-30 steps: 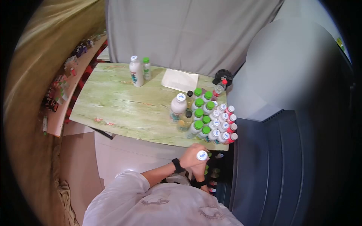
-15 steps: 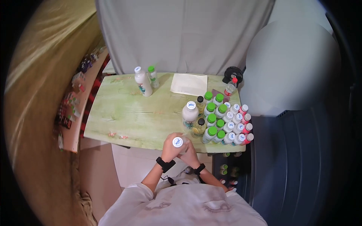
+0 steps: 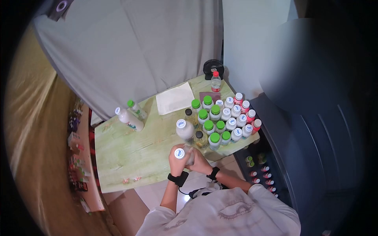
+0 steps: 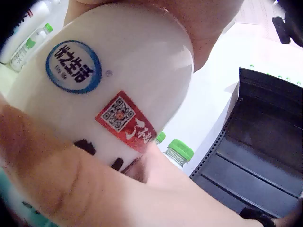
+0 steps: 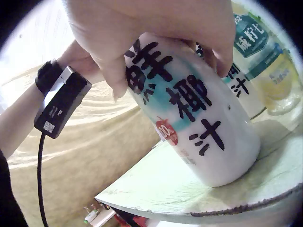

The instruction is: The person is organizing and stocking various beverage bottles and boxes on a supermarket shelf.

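Observation:
Both hands hold a large white coconut juice bottle (image 5: 222, 146) with a white cap, at the table's front edge. My left hand (image 3: 175, 162) grips its upper part, below the cap. Around its body my right hand (image 3: 200, 162) curls from the other side; in the right wrist view its fingers clasp the shoulder. The bottle leans in that view, its base close over the tabletop. Just beyond the hands stand a similar white bottle (image 3: 185, 130) and a black-capped lemon drink bottle (image 3: 200, 138).
Rows of green-capped bottles (image 3: 208, 126), white-capped bottles (image 3: 231, 124) and pink bottles (image 3: 251, 115) fill the table's right. Another large white bottle (image 3: 129, 119) stands far left. Paper (image 3: 175, 99), a black fan (image 3: 214, 69) and a red-capped bottle (image 3: 215, 83) are at the back. Dark shelving (image 3: 311, 145) borders the right.
The held bottle has come from beyond the table's front right, near the lower shelf, leftward to the table's front edge. Both hands stay on it. The head view has turned.

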Available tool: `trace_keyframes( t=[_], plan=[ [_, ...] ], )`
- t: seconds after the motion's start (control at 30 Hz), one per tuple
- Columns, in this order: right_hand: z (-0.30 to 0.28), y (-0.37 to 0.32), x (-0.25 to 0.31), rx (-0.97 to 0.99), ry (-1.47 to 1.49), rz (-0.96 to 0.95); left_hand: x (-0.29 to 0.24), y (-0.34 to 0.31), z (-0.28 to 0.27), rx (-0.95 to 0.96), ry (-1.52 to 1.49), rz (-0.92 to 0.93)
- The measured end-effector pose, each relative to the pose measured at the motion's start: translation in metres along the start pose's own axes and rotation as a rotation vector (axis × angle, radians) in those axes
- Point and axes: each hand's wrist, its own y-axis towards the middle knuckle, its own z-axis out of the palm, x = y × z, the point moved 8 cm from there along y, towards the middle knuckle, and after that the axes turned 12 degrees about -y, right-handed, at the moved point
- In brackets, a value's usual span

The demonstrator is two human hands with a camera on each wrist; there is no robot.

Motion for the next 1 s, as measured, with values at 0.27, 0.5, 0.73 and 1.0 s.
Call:
trace_keyframes(
  t=[0.27, 0.5, 0.73, 1.0],
  plan=[
    [0.009, 0.017, -0.001, -0.015, 0.053, 0.075, 0.018, 0.024, -0.01, -0.026, -0.003, 0.036],
    [0.014, 0.017, -0.007, -0.055, 0.054, 0.044, 0.01, 0.024, -0.008, -0.021, -0.007, 0.075],
    [0.011, 0.018, -0.003, -0.019, 0.106, 0.067, 0.009, 0.023, -0.011, -0.021, -0.015, 0.059],
    [0.016, 0.018, -0.009, 0.017, 0.061, 0.079, -0.009, 0.033, -0.004, 0.16, 0.071, -0.005]
  ],
)
